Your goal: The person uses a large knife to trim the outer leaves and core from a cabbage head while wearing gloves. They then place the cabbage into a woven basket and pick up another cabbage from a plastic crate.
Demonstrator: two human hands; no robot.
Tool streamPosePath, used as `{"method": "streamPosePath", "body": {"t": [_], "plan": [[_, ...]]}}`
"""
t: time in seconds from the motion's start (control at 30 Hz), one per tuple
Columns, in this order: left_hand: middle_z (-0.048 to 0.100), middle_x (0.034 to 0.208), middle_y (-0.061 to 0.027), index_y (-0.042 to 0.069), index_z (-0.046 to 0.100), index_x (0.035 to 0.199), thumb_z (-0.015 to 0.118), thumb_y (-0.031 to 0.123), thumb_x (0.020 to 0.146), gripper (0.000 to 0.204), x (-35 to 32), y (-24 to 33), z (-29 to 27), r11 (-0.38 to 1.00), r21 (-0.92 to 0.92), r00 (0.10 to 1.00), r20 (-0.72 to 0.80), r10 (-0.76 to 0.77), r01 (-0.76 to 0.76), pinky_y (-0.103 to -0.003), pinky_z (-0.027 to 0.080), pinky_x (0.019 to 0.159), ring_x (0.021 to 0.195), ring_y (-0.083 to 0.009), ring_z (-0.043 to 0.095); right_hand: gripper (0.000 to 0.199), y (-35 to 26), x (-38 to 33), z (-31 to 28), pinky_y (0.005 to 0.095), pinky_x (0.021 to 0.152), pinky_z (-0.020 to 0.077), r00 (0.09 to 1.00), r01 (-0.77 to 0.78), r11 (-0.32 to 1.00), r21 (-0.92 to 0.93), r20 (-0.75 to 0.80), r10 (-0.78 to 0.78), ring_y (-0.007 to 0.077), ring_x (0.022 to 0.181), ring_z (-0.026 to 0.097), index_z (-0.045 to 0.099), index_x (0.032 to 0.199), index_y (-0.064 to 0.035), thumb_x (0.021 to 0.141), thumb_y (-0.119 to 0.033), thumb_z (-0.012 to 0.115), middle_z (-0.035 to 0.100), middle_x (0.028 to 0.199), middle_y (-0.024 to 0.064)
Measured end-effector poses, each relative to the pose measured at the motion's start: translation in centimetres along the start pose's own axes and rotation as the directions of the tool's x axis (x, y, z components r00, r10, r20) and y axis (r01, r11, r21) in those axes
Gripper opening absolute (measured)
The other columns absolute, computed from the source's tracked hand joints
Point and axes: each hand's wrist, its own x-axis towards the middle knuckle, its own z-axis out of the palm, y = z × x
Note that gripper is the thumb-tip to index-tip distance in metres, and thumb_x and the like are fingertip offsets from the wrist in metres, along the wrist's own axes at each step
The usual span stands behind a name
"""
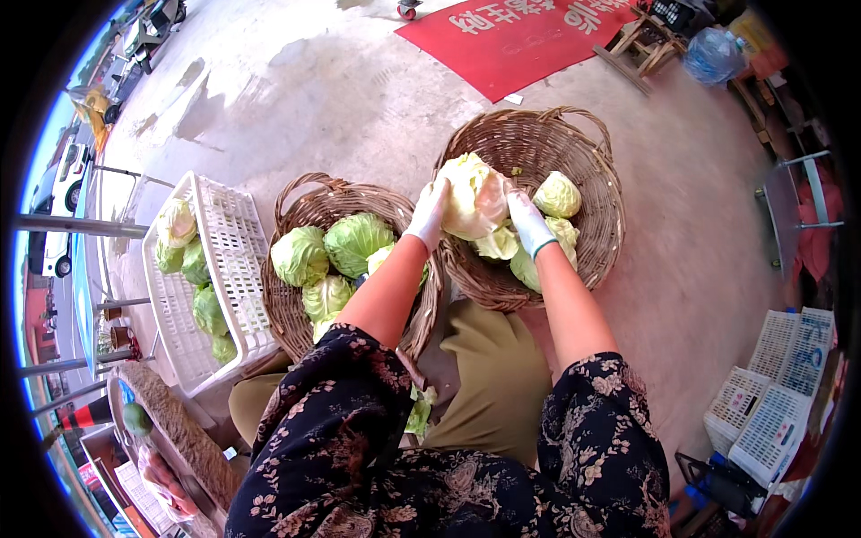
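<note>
Both of my hands wear white gloves and hold one large pale cabbage (474, 199) between them, over the right wicker basket (583, 148). My left hand (429, 215) presses its left side, and my right hand (529, 224) grips its right side. Inside that basket lie several trimmed cabbages, among them a small pale yellow cabbage (558, 195) to the right of my hands. Left of it stands a second wicker basket (280, 296) with greener cabbages, such as a round green cabbage (359, 242). My left forearm hides part of its contents.
A white plastic crate (247, 269) with several cabbages leans at the left. Torn leaves (419, 412) lie between my legs. Ahead is a red mat (511, 45), with a wooden stool (646, 45) to its right. White crates (762, 412) are stacked at the lower right.
</note>
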Motion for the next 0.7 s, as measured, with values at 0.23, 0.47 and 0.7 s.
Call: {"method": "streamPosePath", "body": {"t": [0.23,0.47,0.7], "plan": [[0.026,0.149,-0.0083,0.016,0.028,0.143,0.046,0.059,0.091,0.070,3.6,-0.1,-1.8,0.998,0.013,0.996,0.067,-0.063,0.062,-0.059,0.029,0.104,0.135,-0.0353,0.030,0.098,-1.5,2.2,3.7,0.0431,0.099,0.0410,0.992,-0.077,0.665,-0.743,-0.125,-0.024,0.0353,0.118,0.054,0.017,0.146,-0.0090,0.077,-0.062,0.061,0.056,0.121,0.0282],[0.021,0.152,-0.0159,0.004,0.016,0.148,0.045,0.048,0.096,0.075,-1.2,-2.9,-6.7,0.880,-0.469,0.983,0.117,0.142,-0.072,-0.051,0.032,0.106,0.135,-0.0345,0.032,0.048,-0.6,2.5,2.0,0.0476,0.089,0.0457,0.986,-0.066,0.640,-0.766,-0.147,-0.074,0.0418,0.105,0.058,0.061,0.106,-0.0008,0.089,-0.044,0.052,0.061,0.108,0.0280],[0.045,0.136,-0.0111,0.004,0.037,0.139,0.051,0.040,0.094,0.060,-12.0,-9.1,-11.8,0.884,-0.465,0.997,-0.074,0.016,-0.049,-0.044,0.042,0.095,0.120,-0.0279,0.048,0.032,-3.0,-4.5,6.9,0.0494,0.068,0.0512,0.872,0.248,0.235,-0.940,0.111,-0.477,0.0380,0.077,0.066,0.062,0.094,-0.0097,0.091,-0.038,0.049,0.067,0.082,0.0195]]}}
